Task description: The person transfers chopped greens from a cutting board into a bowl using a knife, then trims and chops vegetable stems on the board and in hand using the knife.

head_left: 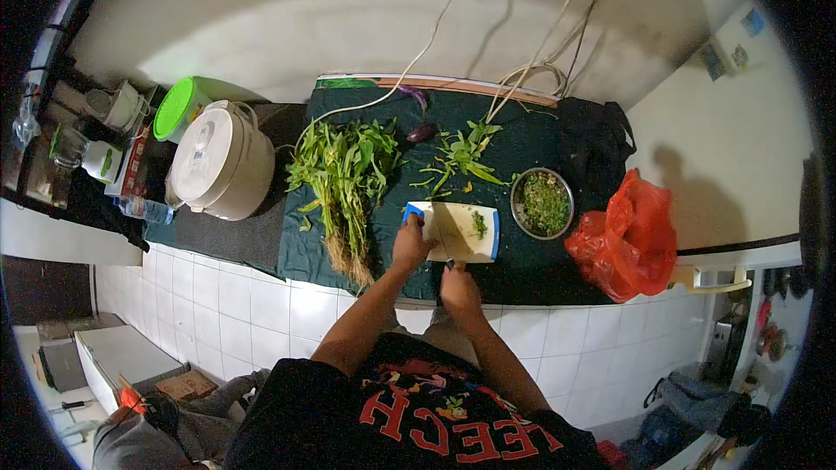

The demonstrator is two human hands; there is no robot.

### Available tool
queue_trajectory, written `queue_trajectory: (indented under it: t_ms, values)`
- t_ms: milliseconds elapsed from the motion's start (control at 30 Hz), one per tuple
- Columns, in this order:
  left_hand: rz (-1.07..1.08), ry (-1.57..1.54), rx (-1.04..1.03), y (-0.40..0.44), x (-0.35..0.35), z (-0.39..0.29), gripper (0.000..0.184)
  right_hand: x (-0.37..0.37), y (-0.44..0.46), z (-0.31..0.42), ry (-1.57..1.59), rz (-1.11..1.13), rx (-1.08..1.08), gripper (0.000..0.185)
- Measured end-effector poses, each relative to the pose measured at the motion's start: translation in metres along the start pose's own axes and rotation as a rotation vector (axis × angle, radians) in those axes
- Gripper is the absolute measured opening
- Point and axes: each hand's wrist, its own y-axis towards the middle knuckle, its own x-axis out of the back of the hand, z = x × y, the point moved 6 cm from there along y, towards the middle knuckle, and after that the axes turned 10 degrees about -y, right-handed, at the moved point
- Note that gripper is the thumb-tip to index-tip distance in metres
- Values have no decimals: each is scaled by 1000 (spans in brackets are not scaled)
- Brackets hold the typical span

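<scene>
A white cutting board (pixel 466 244) with blue ends lies at the counter's front edge, with a small heap of chopped greens (pixel 479 224) on its right part. My left hand (pixel 411 242) is at the board's left end, its fingers bent near the blue edge; what they grip is too small to tell. My right hand (pixel 459 285) is closed around the dark handle of a knife (pixel 450 264) at the board's near edge. The knife's blade is hard to make out. Right of the board stands a metal bowl (pixel 568 219) of chopped greens.
Leafy greens with roots (pixel 344 183) lie left of the board. Loose leaves (pixel 466 154) and an eggplant (pixel 421 132) lie behind it. A red plastic bag (pixel 623 239) sits at the right, a rice cooker (pixel 222 161) at the left. A person in grey (pixel 165 435) is at the lower left.
</scene>
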Motion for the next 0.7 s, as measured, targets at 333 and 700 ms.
queue_trajectory:
  t_ms: [333,700]
  values:
    - [-1,-33,76,-1,0,0,60,11,5,6,72,150,-65,40]
    - [-22,-69,68,-2,-3,6,56,6,2,6,57,130,-90,41]
